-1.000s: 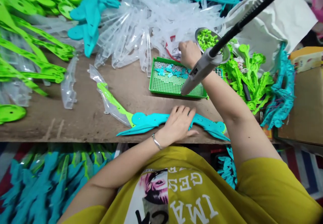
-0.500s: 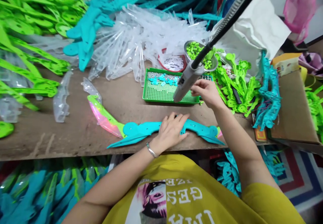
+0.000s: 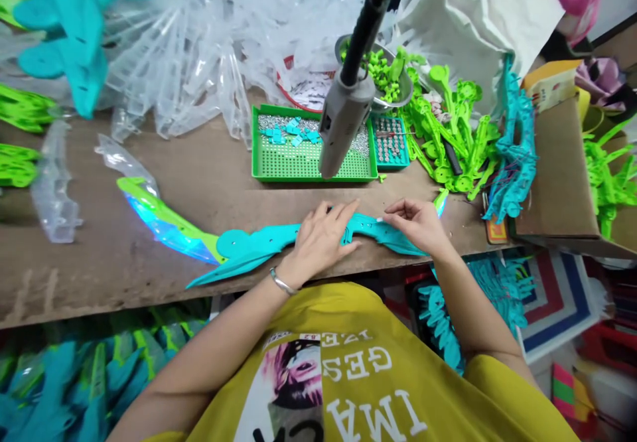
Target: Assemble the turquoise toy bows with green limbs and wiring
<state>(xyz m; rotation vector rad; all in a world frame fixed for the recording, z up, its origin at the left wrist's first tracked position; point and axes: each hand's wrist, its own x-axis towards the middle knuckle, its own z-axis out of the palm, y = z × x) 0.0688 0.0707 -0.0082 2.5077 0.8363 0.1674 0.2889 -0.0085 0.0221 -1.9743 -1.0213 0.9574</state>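
Observation:
A turquoise toy bow (image 3: pixel 269 241) lies across the table in front of me, with lime-green limbs and a clear part glowing blue on the left. My left hand (image 3: pixel 321 236) rests flat on its middle, fingers spread, and hides part of the grip. Over the bow's right arm, my right hand (image 3: pixel 415 223) pinches a tiny silvery piece that looks like a small screw, its tip close to the turquoise surface. A grey electric screwdriver (image 3: pixel 343 120) hangs nose down above the green tray (image 3: pixel 313 178), which holds silvery screws and small turquoise pieces.
Behind the tray lie a heap of clear plastic parts (image 3: pixel 199 50) and a metal bowl (image 3: pixel 405 93) of green pieces. Green parts (image 3: pixel 460 130) are piled at right, beside turquoise parts with wires (image 3: pixel 515 150) and a cardboard box (image 3: pixel 557 176). A small turquoise tray (image 3: pixel 405 156) adjoins the green one.
My right hand has come from beside the green tray down to the bow's right arm. The left hand stays on the bow. The glow has turned from pink to blue, and the view has shifted.

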